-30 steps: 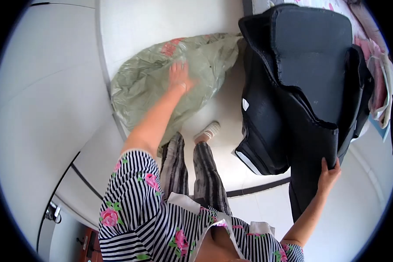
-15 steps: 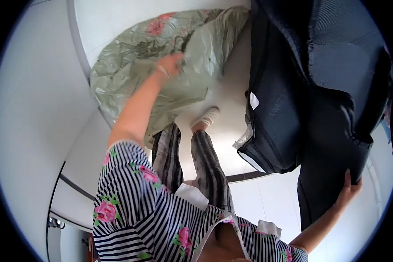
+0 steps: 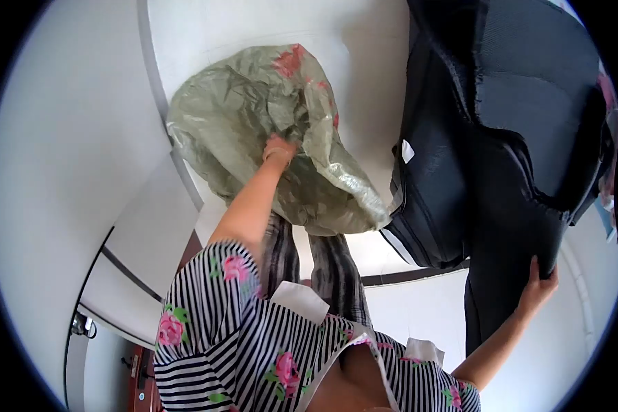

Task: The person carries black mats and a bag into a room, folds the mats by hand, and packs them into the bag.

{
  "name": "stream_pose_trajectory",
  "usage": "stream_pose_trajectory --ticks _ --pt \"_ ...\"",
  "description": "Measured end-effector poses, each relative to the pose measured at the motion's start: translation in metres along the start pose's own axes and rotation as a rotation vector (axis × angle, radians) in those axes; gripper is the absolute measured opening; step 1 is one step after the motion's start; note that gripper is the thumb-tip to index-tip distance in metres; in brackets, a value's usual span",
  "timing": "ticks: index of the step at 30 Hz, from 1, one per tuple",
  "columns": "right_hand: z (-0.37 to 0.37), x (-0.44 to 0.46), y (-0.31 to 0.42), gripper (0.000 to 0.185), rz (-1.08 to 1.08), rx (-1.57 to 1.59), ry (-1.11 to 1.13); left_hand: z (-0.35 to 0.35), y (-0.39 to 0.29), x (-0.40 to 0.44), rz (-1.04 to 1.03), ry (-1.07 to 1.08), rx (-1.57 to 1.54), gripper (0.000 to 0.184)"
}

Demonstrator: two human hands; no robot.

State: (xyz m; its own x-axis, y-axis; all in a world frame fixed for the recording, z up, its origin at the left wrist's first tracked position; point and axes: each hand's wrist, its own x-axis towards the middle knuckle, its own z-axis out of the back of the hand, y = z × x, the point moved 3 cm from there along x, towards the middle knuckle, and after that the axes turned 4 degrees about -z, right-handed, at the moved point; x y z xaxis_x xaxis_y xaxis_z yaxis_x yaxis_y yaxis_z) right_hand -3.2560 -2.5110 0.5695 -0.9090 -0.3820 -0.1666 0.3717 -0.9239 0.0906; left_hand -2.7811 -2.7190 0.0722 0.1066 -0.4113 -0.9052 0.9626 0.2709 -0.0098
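My left hand (image 3: 279,147) reaches into the wide mouth of a large olive-green plastic bag (image 3: 216,123) with red print. Its fingers are closed and look wrapped round crumpled plastic, though the fingertips are hidden. On the right, my right hand (image 3: 537,292) grips the lower edge of a big black padded fabric piece (image 3: 439,178), thumb in front and the other fingers behind. This black piece has thick seams, a curved cut-out edge and a small white tag. The plastic bag's rim reaches close to its left side.
White floor tiles (image 3: 371,62) lie beneath the bag and around my legs. A pale cabinet or wall panel (image 3: 69,137) runs along the left. A dark strip (image 3: 419,273) crosses the floor, and a reddish-brown piece of furniture (image 3: 141,374) stands at lower left.
The plastic bag has swung lower and towards my body, its mouth now facing up and its rim covering my shoe. My left hand shifted slightly down; my right hand kept its hold.
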Motion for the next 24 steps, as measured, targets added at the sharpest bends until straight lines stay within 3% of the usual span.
stream_pose_trajectory --ticks 1,6,9,12,15,20,22,24 --pt "-0.001 0.001 -0.003 0.031 -0.006 0.018 -0.016 -0.022 -0.003 0.029 0.236 0.008 -0.095 0.080" --pt "0.000 -0.002 -0.012 0.032 -0.009 0.022 -0.047 -0.071 -0.052 0.007 0.832 -0.023 -0.865 0.127" --pt "-0.002 -0.004 -0.010 0.032 -0.005 0.003 -0.054 -0.041 -0.072 -0.016 0.980 -0.302 -0.972 0.099" --pt "-0.002 -0.005 -0.013 0.031 -0.038 0.027 -0.041 -0.028 -0.064 0.003 0.917 -0.428 -1.032 0.082" --pt "-0.003 -0.002 -0.010 0.031 -0.081 0.075 0.017 -0.012 -0.044 0.015 0.712 -0.521 -1.089 0.066" --pt "-0.011 0.009 -0.010 0.034 -0.028 0.083 0.073 0.041 -0.035 -0.031 0.069 -0.624 -1.175 0.043" --pt "-0.018 0.016 -0.005 0.036 0.038 0.100 0.096 0.083 -0.054 -0.083 -0.243 -0.551 -1.147 0.049" --pt "-0.022 0.011 0.012 0.036 0.114 -0.210 -0.026 0.130 -0.072 -0.131 -0.348 -0.521 -1.150 0.054"
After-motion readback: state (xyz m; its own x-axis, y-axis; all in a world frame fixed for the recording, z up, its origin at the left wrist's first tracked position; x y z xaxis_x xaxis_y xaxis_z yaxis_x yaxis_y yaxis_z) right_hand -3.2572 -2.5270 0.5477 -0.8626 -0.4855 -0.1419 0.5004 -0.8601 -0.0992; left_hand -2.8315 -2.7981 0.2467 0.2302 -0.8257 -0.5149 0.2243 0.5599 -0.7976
